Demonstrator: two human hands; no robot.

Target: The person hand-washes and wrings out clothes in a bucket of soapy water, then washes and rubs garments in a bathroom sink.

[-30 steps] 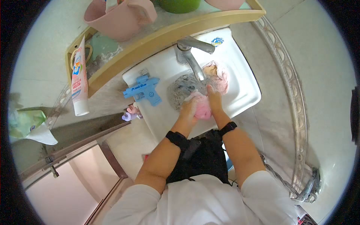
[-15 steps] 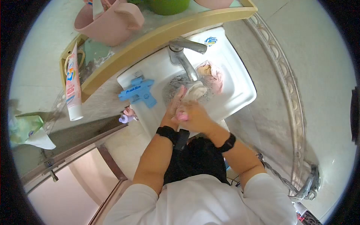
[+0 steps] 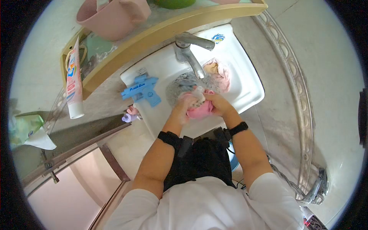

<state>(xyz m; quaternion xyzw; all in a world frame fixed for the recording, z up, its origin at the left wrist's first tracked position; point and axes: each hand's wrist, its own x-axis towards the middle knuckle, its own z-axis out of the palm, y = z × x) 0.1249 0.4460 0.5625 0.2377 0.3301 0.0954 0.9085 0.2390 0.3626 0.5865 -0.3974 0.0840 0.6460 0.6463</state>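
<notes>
A wet pink and white cloth [image 3: 201,110] is bunched between my hands over the near side of the white sink [image 3: 247,82]. My left hand [image 3: 184,108] is closed around its left end, with suds on the skin. At the right end, my right hand [image 3: 219,103] grips it with the fingers curled in. Beyond them, grey fabric [image 3: 188,79] lies in foamy water in the bowl. Another crumpled pale pink cloth [image 3: 222,74] rests against the bowl's right side. The metal faucet [image 3: 190,53] points down just beyond my hands.
A blue toy gun [image 3: 142,91] lies on the sink's left ledge. Above runs a yellow-edged shelf [image 3: 165,35] holding a pink cup [image 3: 111,21]. A toothpaste tube [image 3: 74,84] stands at the shelf's left end. Purple and pink small items [image 3: 130,115] sit beside the sink.
My hands were pressed together, rubbing, with a bit of pink showing and whitish fabric beyond. Now they are farther apart, the right one shifted right, and the pink cloth is spread between them.
</notes>
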